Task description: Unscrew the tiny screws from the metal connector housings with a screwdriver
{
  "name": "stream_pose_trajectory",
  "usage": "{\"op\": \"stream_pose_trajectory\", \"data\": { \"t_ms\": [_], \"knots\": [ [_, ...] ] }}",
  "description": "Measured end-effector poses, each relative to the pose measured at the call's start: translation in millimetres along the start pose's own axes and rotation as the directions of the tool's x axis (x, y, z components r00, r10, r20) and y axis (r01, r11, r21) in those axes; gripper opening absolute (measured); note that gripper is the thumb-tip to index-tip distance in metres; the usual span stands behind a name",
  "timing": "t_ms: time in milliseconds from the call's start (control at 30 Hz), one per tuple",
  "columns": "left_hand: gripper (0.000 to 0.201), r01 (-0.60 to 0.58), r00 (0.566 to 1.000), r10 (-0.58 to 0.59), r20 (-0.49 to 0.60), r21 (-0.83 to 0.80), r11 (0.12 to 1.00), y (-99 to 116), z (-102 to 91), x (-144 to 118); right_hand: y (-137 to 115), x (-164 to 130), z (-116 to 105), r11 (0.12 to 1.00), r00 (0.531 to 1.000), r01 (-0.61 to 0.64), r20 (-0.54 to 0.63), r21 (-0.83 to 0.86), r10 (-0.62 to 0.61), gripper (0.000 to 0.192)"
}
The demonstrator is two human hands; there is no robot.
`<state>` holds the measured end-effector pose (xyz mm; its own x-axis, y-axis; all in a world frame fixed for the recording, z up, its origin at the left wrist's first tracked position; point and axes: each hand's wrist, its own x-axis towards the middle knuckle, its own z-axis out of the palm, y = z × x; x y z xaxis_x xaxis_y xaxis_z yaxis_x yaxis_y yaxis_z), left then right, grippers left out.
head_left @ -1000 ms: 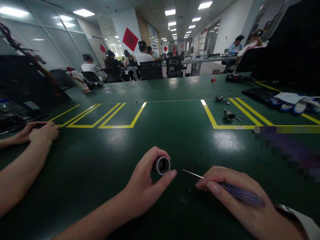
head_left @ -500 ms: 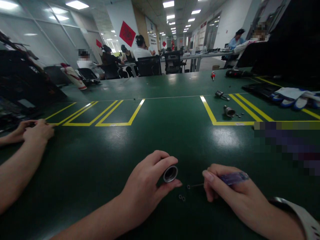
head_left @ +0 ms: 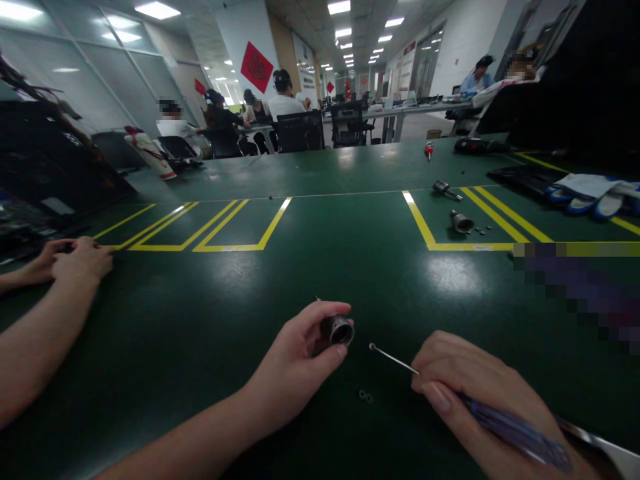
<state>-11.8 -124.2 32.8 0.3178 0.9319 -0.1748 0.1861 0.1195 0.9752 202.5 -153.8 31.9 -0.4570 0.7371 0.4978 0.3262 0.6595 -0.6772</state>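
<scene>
Between the thumb and fingers of my left hand [head_left: 295,360] is a hollow metal cylinder [head_left: 341,331], its round open end turned toward the right and toward me. My right hand [head_left: 475,393] is closed around a screwdriver with a translucent purple handle [head_left: 517,427]. The thin shaft [head_left: 395,359] points left toward the cylinder, its tip a short way from the open end. A small ring-like part [head_left: 372,347] sits at that tip. Two small nut-like rings [head_left: 365,396] lie on the green table below, between my hands.
Another person's hands [head_left: 80,260] work at the left edge. Inside the yellow tape [head_left: 420,220] at right lie a metal cup-shaped part [head_left: 461,222], a shafted metal part [head_left: 447,190] and several small rings. Beyond are a red screwdriver [head_left: 429,151] and white-blue gloves [head_left: 590,190].
The screwdriver has lifted from the table with the small ring at its tip, and my right hand has turned. My left hand has tilted the cylinder and raised it slightly.
</scene>
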Motion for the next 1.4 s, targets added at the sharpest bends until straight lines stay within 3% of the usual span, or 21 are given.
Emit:
{"op": "stream_pose_trajectory", "data": {
  "t_ms": [100,200,433,733,1400],
  "knots": [
    [0.036,0.025,1.000,-0.025,-0.003,-0.047,0.999,-1.7,1.7,0.3,-1.3,0.7,-0.3,0.992,0.992,0.125,-0.011,-0.034,-0.125,0.015],
    [0.035,0.020,1.000,-0.021,-0.018,-0.040,0.999,-3.5,4.7,-0.1,-4.8,1.4,2.4,0.981,0.986,0.165,0.021,-0.107,-0.164,0.013],
    [0.033,-0.023,0.999,0.024,-0.040,0.026,0.999,-2.3,10.6,-2.5,-6.1,-0.9,7.5,0.967,0.992,0.124,0.055,-0.221,-0.115,0.019],
    [0.026,-0.050,0.994,0.060,-0.090,0.116,0.992,-2.1,15.4,-0.9,-6.9,-0.9,10.7,0.962,0.991,0.126,0.068,-0.243,-0.113,0.022],
    [0.031,-0.060,0.992,0.070,-0.103,0.101,0.993,-2.0,16.9,0.1,-9.3,-2.9,14.1,0.954,0.989,0.148,0.045,-0.260,-0.142,0.025]
  ]
}}
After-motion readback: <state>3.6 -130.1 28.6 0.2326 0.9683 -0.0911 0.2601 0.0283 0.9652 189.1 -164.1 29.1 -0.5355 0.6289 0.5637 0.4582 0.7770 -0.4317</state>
